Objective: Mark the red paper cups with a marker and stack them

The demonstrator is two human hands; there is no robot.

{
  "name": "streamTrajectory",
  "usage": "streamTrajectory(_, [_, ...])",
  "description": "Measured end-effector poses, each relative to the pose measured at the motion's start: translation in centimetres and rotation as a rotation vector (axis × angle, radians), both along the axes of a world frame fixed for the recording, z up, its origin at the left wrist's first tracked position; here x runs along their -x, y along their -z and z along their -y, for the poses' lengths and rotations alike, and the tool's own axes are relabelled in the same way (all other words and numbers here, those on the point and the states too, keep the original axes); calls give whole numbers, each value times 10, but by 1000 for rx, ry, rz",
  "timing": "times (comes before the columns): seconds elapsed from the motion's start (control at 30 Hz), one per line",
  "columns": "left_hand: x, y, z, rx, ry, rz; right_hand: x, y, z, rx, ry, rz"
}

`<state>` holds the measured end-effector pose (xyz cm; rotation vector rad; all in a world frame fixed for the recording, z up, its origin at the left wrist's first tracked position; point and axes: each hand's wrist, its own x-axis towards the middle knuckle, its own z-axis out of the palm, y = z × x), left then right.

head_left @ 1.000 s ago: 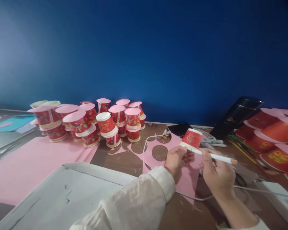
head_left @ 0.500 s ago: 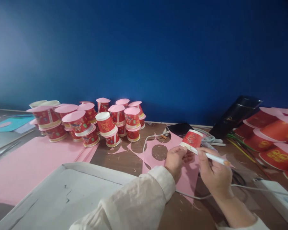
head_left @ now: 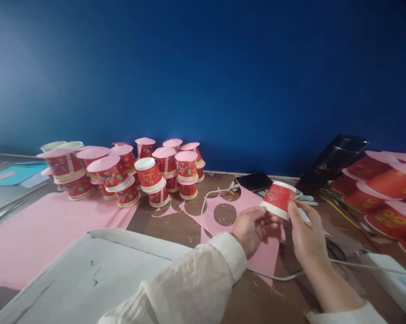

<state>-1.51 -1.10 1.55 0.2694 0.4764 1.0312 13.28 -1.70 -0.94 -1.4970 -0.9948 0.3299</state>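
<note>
A red paper cup with a white rim and gold-white print (head_left: 278, 198) is held upside down, slightly tilted, above the pink paper. Closed on its lower left side, my left hand (head_left: 251, 230) supports it with thumb and fingertips. My right hand (head_left: 309, 240) touches the cup's right side with its thumb and fingers. Tucked in that same hand is a white pen-like stick (head_left: 304, 217) with an orange end, mostly hidden by the fingers. Under the hands lies a pink paper sheet (head_left: 265, 261) with round holes cut out.
Stacked red paper cups with pink paper discs (head_left: 111, 175) stand at left, more cups (head_left: 391, 220) at right. A white box lid (head_left: 122, 270) lies in front. A black bottle (head_left: 331, 162), a phone (head_left: 255, 182), a white cable (head_left: 280, 278) and a power strip (head_left: 391, 274) are nearby.
The cup has moved slightly right and turned. The white stick has come away from its rim and been drawn back into my right hand, whose fingers now touch the cup.
</note>
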Motion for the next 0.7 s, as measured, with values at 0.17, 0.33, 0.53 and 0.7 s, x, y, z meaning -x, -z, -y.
streamTrajectory(0.17, [1, 0, 1, -16, 26, -17, -2, 1, -2, 5, -64, -60])
streamTrajectory(0.33, [-1, 6, 3, -111, 100, -109, 1, -1, -2, -20, -15, 11])
streamTrajectory(0.53, [-4, 10, -1, -82, 4, -136, 7, -9, 6, -177, 77, 245])
streamTrajectory(0.7, [-5, 11, -4, -61, -114, -102, 19, -24, 21, -413, -66, 547])
